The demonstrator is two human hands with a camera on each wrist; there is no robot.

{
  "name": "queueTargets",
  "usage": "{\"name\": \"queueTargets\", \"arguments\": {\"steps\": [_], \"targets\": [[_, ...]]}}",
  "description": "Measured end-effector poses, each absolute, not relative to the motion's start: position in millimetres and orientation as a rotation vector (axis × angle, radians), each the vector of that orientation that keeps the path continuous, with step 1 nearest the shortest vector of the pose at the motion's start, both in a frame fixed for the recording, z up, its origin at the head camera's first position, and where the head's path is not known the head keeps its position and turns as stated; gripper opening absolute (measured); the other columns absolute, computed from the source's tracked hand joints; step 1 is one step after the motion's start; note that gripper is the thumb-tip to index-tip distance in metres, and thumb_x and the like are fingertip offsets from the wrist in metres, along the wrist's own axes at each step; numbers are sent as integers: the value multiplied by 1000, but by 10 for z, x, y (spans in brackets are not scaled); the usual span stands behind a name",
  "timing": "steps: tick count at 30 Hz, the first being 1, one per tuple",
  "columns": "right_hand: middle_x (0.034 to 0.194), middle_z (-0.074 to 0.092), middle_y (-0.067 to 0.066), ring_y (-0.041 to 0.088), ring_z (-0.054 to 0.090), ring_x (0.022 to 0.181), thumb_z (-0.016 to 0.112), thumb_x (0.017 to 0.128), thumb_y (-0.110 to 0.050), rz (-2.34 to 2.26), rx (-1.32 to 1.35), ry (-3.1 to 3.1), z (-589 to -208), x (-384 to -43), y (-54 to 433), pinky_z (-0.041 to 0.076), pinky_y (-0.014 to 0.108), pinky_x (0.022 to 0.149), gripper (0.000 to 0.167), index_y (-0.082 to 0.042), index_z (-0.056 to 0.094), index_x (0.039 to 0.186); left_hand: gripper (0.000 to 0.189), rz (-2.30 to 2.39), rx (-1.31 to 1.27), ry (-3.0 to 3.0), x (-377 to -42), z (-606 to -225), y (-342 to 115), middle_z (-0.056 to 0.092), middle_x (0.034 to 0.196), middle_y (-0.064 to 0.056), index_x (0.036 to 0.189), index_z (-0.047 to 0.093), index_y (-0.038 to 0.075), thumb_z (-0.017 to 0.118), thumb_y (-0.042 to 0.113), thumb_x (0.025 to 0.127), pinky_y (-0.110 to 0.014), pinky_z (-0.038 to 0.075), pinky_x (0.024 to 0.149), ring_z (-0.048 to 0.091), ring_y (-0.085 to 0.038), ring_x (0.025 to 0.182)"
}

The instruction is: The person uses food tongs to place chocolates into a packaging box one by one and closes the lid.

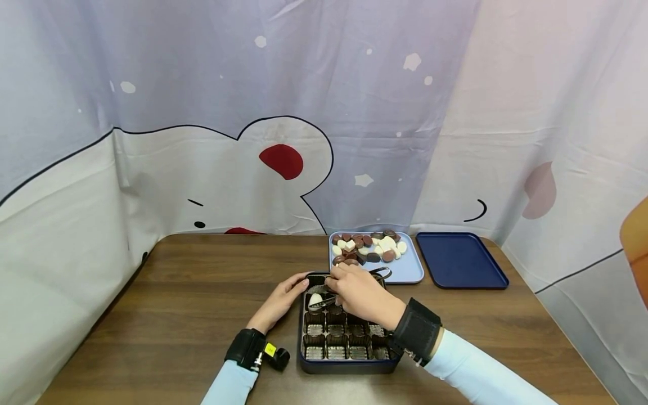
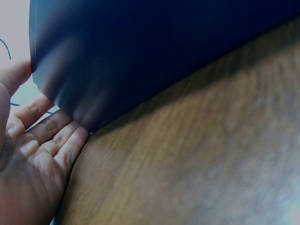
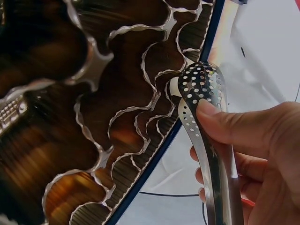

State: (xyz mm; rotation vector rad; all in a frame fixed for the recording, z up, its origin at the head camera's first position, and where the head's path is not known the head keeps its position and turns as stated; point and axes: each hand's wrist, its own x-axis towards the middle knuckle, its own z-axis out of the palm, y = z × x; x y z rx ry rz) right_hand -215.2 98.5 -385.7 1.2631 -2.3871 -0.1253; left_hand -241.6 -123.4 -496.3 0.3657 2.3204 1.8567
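Note:
A dark box (image 1: 349,367) with a divided insert (image 1: 336,340) stands on the table in front of me. My right hand (image 1: 363,293) grips metal tongs (image 3: 213,164) with perforated, spoon-shaped ends, the thumb lying on the upper arm. A white chocolate (image 1: 315,301) shows at the tong ends, over the insert's left column toward the back. In the right wrist view the same white chocolate (image 3: 174,87) peeks out, mostly hidden behind the perforated ends. Against the box's left side rests my left hand (image 1: 277,304), its fingers extended along the dark wall (image 2: 140,51).
Behind the box, a light blue tray (image 1: 407,273) carries several brown, dark and white chocolates (image 1: 387,244). To its right lies a dark blue tray (image 1: 463,261). The wooden table (image 1: 217,281) reaches back to a printed curtain (image 1: 374,140).

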Motion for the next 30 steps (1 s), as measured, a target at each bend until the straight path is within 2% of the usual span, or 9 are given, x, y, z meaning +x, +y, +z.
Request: {"name": "queueTargets", "arguments": {"steps": [9, 15, 19, 25, 30], "targets": [[88, 54, -3, 14, 51, 82, 80, 73, -23, -92, 1237, -2453, -3776, -2158, 1041, 48, 29, 81, 36, -11, 71, 106, 46, 1852, 312, 2303, -2400, -4937, -1226, 55, 134, -7, 137, 52, 19, 51, 42, 97, -41, 38, 101, 51, -22, 120], [87, 53, -3, 13, 46, 77, 79, 76, -21, 20, 1163, -2546, -3627, -2201, 1166, 44, 28, 70, 42, -8, 68, 115, 46, 1849, 304, 2320, -2411, -4960, -1231, 52, 138, -6, 136, 53, 21, 52, 44, 96, -50, 31, 109, 43, -26, 131], [86, 52, -2, 14, 45, 76, 79, 75, -19, 134, 1049, -2592, -3484, -2288, 1302, 42, 27, 66, 46, -6, 67, 117, 45, 1860, 316, 2317, -2411, -4977, -1233, 52, 138, -7, 136, 53, 19, 53, 42, 96, -51, 29, 110, 41, -28, 133], [94, 56, 5, 19, 47, 82, 76, 80, -18, 205, 856, -2693, -3317, -2456, 1622, 40, 30, 67, 48, -2, 63, 123, 45, 1866, 312, 2298, -2401, -4977, -1226, 53, 137, -6, 135, 53, 20, 53, 43, 96, -50, 30, 109, 43, -27, 131], [103, 58, 11, 25, 49, 88, 69, 84, -9, 194, 740, -2774, -3410, -2611, 1908, 39, 35, 71, 42, -1, 62, 124, 46, 1869, 303, 2291, -2410, -4970, -1228, 53, 138, -6, 135, 53, 22, 53, 45, 96, -50, 29, 110, 43, -26, 132]]}}
